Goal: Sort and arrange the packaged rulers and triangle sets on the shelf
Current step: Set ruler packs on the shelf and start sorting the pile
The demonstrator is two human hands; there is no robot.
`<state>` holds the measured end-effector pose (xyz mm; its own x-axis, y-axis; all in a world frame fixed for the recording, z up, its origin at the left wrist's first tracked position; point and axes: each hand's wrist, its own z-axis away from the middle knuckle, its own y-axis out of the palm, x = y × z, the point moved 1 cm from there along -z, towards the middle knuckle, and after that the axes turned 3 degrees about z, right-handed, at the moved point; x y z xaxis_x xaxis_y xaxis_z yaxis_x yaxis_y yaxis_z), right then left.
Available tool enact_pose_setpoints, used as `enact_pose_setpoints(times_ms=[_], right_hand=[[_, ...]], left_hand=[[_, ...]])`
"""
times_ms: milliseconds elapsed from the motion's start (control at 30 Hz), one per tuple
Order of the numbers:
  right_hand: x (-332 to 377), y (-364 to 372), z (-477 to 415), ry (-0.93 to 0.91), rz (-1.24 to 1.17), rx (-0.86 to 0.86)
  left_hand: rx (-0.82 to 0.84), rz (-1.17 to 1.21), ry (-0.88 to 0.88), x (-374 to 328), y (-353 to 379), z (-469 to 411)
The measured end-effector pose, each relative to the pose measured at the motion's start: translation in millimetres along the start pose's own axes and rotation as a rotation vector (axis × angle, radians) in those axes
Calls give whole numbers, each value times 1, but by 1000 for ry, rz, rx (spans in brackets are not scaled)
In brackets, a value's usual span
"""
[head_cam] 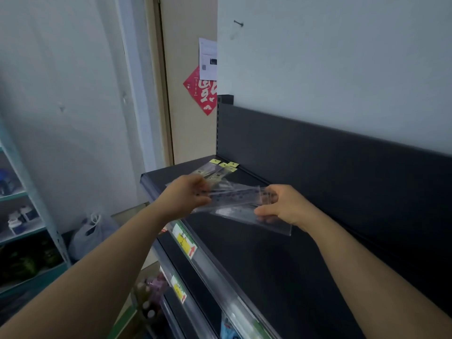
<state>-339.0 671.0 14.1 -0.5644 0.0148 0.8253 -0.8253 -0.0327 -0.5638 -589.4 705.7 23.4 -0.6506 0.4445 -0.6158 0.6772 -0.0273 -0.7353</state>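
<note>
finding: the packaged rulers (234, 200) are held between both hands, clear of the shelf, their long axis running from one hand straight across to the other. the left hand (184, 195) grips one end with fingers curled over it. the right hand (286, 206) pinches the other end, thumb beneath and fingers on top. the sleeves appear fanned, more than one (exact count cannot be told through the clear plastic).

a pile of packets (220, 170) with yellow header tags lies just beyond the left hand, partly hidden by it and well off from the right. judgement: the left hand is the nearer for laying the held packets onto that pile, and they would need turning to match its axis.

room: a pale wall (330, 69) rises beyond both hands, with a door (188, 133) past the left hand. the shelf (269, 260), dark and flat, lies beneath the hands, its back panel (330, 162) beyond the right hand. a price label (187, 243) sits on the front rail, below the left wrist.
</note>
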Motion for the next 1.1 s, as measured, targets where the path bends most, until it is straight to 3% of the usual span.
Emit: enact_pose_setpoints(times_ms=[267, 700, 867, 1100], right_hand=[[28, 38, -86, 29, -21, -101], [47, 85, -167, 172, 21, -316], [38, 84, -188, 194, 176, -355], [22, 74, -203, 271, 477, -232]], left_hand=[[33, 24, 23, 72, -32, -68], [240, 71, 24, 158, -44, -170], [307, 79, -18, 174, -31, -194], [374, -184, 11, 179, -25, -209]])
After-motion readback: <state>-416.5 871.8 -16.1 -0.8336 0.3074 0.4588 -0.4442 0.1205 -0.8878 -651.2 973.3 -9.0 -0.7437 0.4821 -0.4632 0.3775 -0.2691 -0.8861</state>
